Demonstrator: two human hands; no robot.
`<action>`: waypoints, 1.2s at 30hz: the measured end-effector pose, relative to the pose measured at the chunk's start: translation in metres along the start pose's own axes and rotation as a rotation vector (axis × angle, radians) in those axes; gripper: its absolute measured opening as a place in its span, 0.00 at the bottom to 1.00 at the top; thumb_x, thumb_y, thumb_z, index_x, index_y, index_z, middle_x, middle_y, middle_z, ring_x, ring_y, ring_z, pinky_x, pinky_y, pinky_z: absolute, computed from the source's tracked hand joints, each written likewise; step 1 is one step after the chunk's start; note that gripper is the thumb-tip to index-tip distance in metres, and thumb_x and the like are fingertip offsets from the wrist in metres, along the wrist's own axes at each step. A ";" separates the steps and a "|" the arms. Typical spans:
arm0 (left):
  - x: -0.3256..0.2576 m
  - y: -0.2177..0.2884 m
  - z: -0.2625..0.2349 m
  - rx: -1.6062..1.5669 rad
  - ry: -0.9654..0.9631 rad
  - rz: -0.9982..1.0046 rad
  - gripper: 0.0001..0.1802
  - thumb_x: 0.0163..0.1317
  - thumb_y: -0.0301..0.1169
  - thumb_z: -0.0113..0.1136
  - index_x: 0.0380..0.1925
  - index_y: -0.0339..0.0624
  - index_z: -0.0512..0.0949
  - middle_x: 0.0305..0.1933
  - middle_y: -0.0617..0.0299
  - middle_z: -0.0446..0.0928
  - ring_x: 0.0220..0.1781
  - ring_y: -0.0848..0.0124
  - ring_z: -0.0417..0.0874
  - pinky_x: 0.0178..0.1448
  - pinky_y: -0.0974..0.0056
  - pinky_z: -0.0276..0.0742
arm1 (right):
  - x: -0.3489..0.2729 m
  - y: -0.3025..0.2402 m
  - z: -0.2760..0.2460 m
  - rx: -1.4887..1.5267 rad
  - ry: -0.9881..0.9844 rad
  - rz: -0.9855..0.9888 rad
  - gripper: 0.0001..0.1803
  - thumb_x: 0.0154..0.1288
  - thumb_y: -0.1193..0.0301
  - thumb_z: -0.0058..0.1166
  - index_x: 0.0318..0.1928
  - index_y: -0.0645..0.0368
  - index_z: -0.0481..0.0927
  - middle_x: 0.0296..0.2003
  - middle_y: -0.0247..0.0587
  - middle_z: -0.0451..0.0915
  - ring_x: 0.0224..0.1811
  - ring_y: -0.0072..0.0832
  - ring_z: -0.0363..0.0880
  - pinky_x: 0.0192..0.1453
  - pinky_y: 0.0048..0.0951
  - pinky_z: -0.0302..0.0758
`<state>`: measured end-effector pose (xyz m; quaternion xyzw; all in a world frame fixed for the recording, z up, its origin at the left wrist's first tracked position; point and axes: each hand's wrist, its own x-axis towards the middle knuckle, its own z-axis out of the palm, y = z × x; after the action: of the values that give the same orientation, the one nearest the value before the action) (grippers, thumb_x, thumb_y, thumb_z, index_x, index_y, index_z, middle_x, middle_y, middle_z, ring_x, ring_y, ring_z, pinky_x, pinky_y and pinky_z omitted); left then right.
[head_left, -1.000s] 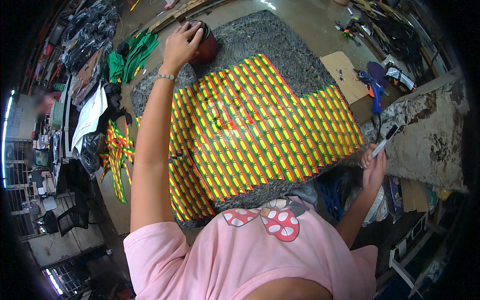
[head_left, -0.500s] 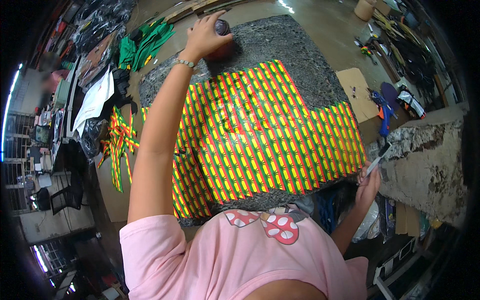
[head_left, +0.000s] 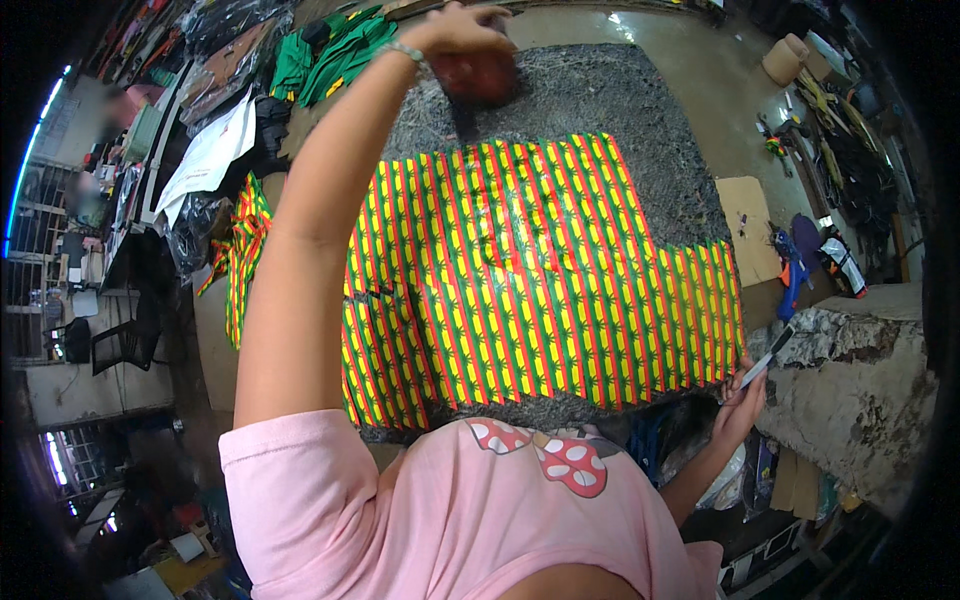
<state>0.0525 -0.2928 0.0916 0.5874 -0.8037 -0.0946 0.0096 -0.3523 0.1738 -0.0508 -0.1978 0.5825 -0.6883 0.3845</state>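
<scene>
At the far edge of the dark, speckled board (head_left: 690, 165), my left hand (head_left: 465, 32) is closed around the top of a dark red, jar-like container (head_left: 482, 78), blurred by motion. Strips printed in red, yellow and green (head_left: 530, 280) lie side by side over most of the board, forming a sheet with a stepped far-right corner. Near the sheet's right front corner, my right hand (head_left: 740, 402) grips a slim tool with a whitish handle and a dark tip (head_left: 770, 358). The tip points away and to the right; its exact kind is unclear.
Loose striped strips (head_left: 245, 240) hang in a bunch at the left. Green pieces (head_left: 335, 55) lie beyond them. To the right are a cardboard piece (head_left: 745, 215), a blue-handled tool (head_left: 792, 275) and a rough, worn block (head_left: 850, 375). A tan container (head_left: 785, 60) stands far right.
The view has shifted, so the board sits further right. My left hand and the container have moved right along the far edge. My right hand still holds the slim tool.
</scene>
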 end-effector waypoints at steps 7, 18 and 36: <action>0.050 -0.093 -0.022 0.050 0.409 -0.150 0.44 0.47 0.68 0.60 0.65 0.68 0.69 0.64 0.42 0.69 0.65 0.43 0.70 0.65 0.43 0.67 | -0.006 0.005 0.001 -0.022 0.068 0.000 0.24 0.79 0.58 0.35 0.50 0.69 0.74 0.24 0.28 0.65 0.23 0.15 0.61 0.26 0.20 0.60; 0.056 -0.118 0.056 0.424 0.468 -0.228 0.42 0.62 0.67 0.44 0.69 0.57 0.63 0.74 0.55 0.60 0.73 0.50 0.62 0.75 0.40 0.49 | -0.008 0.006 0.004 -0.095 0.072 -0.004 0.27 0.80 0.55 0.32 0.52 0.68 0.74 0.25 0.26 0.64 0.23 0.14 0.59 0.27 0.19 0.57; -0.457 -0.127 0.094 -0.781 1.040 -0.680 0.19 0.72 0.32 0.51 0.56 0.29 0.75 0.60 0.54 0.76 0.62 0.68 0.75 0.67 0.64 0.66 | 0.067 -0.075 0.132 -0.107 0.159 -0.224 0.21 0.75 0.58 0.45 0.53 0.63 0.75 0.38 0.37 0.78 0.41 0.21 0.76 0.43 0.24 0.72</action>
<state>0.3017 0.1161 0.0223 0.7270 -0.3763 -0.0808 0.5686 -0.3213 0.0394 0.0414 -0.2264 0.6212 -0.7084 0.2469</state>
